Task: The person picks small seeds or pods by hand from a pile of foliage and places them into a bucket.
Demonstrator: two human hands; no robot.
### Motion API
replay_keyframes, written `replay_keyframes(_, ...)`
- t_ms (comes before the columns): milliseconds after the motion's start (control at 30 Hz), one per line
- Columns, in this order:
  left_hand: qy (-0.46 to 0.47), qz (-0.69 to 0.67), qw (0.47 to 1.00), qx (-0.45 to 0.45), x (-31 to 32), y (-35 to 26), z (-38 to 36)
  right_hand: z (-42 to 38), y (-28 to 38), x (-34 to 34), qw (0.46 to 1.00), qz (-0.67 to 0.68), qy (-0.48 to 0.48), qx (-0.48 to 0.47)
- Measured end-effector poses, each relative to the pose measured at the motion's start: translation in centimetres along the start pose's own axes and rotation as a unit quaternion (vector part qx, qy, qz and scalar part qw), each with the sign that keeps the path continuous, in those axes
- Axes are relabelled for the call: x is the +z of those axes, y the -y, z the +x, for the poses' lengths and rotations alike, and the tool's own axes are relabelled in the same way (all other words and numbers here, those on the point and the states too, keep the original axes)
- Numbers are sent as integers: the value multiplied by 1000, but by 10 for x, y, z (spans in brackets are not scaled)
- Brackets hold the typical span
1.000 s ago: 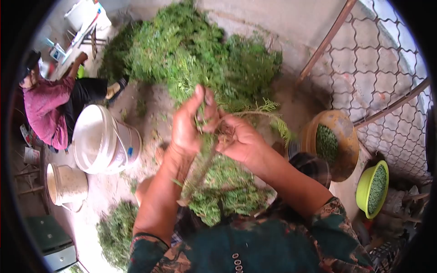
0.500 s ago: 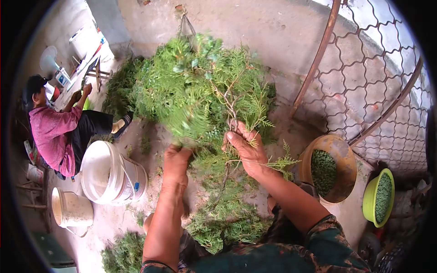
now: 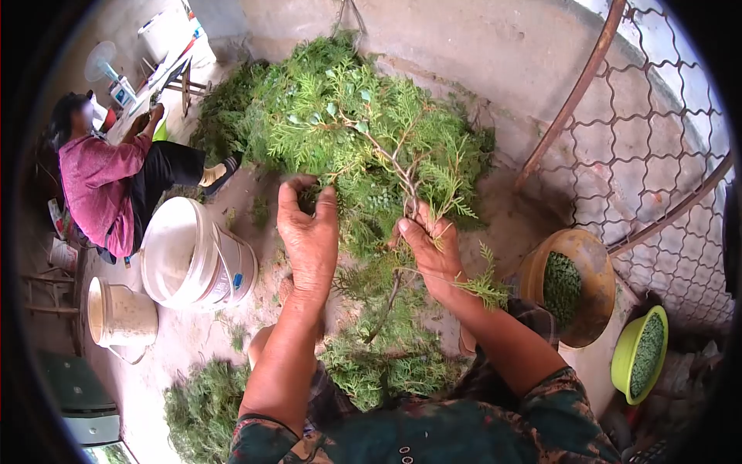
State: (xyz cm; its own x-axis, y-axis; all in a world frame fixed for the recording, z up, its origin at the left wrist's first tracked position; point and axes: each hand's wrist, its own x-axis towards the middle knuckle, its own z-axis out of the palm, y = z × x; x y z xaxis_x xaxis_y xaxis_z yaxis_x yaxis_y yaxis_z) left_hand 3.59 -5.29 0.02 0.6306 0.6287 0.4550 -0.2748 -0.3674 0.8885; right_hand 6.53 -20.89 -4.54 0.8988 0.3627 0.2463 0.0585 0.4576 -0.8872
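Note:
My right hand (image 3: 431, 246) is closed around the woody stem of a leafy evergreen branch (image 3: 398, 166), which rises and fans out in front of me. Flat green sprays and small pale blue-green cones (image 3: 332, 109) show toward its upper left. My left hand (image 3: 309, 224) is raised beside the foliage, fingers curved and thumb apart, with nothing visible in it. Behind the held branch lies a large heap of cut greenery (image 3: 255, 116). More sprigs (image 3: 386, 363) lie on the floor between my legs.
At left stand a large white bucket (image 3: 174, 255) and a smaller pail (image 3: 127, 313). A yellowish bucket (image 3: 595, 282) and a lime-green basin (image 3: 622, 363), both holding small green cones, stand at right near a wire mesh panel (image 3: 649, 139). A seated person (image 3: 100, 178) works at upper left.
My left hand has risen from the lower foliage and its fingers have parted. My right hand keeps its grip on the branch. The view has shifted slightly, and the other person's hands have lowered.

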Motion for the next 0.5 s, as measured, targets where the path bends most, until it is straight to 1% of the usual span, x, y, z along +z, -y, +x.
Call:
replay_keyframes(33, 0, 1, 1000, -4, -2, 0, -1, 1, -3, -2, 1000, 3, -11, -4)
replay_keyframes(67, 15, -89, 992, -93, -5, -2, -1, 2, -6, -2, 1000, 6, -20, -8)
replay_keyframes(100, 27, -177, 967, -181, -7, -4, -2, 1, -7, 3, 997, 46, -39, -43)
replay_keyframes(133, 25, -175, 967, -182, -8, -2, -2, 2, -5, 2, 997, 47, -38, -40)
replay_keyframes(200, -26, -129, 987, -92, -7, 0, -3, 2, -2, -2, 999, 39, -14, 10)
replay_keyframes(233, -9, -68, 995, -74, -12, -4, -3, 3, -3, -2, 999, 40, -21, 20)
replay_keyframes(267, -8, -68, 995, -73, -13, -9, -5, 2, -3, -1, 999, 41, -21, 20)
replay_keyframes(300, 111, -23, 989, -94, -14, -14, -7, 0, -3, 1, 998, 45, -33, 27)
replay_keyframes(333, 228, 23, 967, -114, -12, -17, -9, -2, -2, 4, 997, 48, -47, 35)
replay_keyframes(367, 228, 23, 967, -115, -7, -17, -12, -3, 1, 7, 997, 48, -48, 36)
replay_keyframes(433, 299, 7, 928, -222, 6, -16, -20, -6, 8, 15, 997, 29, -53, 50)
replay_keyframes(467, 295, 8, 929, -225, 10, -14, -22, -8, 4, 17, 997, 29, -50, 53)
replay_keyframes(500, 260, -42, 936, -232, 15, -11, -22, -12, -2, 17, 997, 4, -52, 52)
